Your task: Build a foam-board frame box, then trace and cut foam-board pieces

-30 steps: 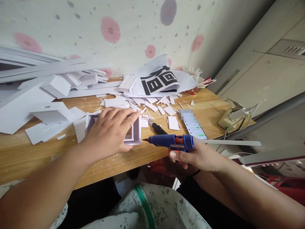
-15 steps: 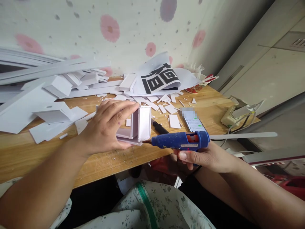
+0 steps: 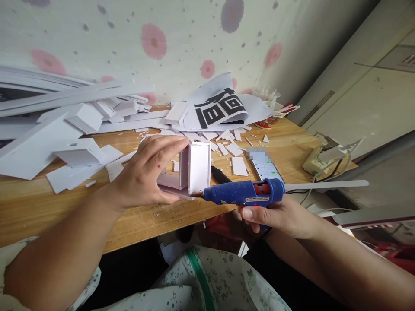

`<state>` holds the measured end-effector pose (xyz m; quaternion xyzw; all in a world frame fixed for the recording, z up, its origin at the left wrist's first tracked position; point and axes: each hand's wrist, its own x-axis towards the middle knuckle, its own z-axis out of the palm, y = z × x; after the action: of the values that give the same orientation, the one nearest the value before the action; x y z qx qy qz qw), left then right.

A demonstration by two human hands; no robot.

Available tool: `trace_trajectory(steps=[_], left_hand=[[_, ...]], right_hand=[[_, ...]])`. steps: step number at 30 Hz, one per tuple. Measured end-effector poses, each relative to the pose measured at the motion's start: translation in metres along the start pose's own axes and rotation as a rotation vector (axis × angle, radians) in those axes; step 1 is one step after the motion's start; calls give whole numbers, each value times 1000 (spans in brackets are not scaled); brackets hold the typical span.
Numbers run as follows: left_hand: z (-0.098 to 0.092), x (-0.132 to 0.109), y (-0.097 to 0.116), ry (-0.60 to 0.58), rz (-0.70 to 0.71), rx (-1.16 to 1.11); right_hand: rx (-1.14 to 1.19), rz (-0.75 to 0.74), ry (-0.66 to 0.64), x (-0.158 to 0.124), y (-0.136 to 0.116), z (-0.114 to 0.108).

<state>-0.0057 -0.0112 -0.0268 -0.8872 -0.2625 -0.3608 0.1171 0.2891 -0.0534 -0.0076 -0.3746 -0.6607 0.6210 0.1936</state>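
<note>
My left hand [image 3: 145, 172] grips a white foam-board box frame [image 3: 199, 166] between the thumb below and the fingers on top, just over the front of the table. Closed round the handle of a blue hot glue gun [image 3: 238, 192], my right hand [image 3: 272, 216] holds it level from the right. The gun's nozzle meets the lower edge of the frame's end panel. A long glue stick [image 3: 327, 185] sticks out of the back of the gun, and a small red light glows near its handle.
Foam-board strips [image 3: 65, 97] and cut pieces pile up at the left. A printed sheet [image 3: 220, 108] lies at the back, with scraps [image 3: 239, 166] before it. A phone [image 3: 266, 166], a black-handled tool [image 3: 219, 175], a power strip [image 3: 314, 157] and a paper cup [image 3: 269, 121] are on the table.
The nozzle has shifted slightly left along the frame's bottom edge. The frame has turned a little, showing more of its end panel. The view has moved slightly.
</note>
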Motion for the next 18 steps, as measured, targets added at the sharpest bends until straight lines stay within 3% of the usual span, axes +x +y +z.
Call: trace_trajectory(steps=[18], left_hand=[[-2,2,-2,40,37,-62]], right_hand=[[-25,12,75,-5,-1,-3]])
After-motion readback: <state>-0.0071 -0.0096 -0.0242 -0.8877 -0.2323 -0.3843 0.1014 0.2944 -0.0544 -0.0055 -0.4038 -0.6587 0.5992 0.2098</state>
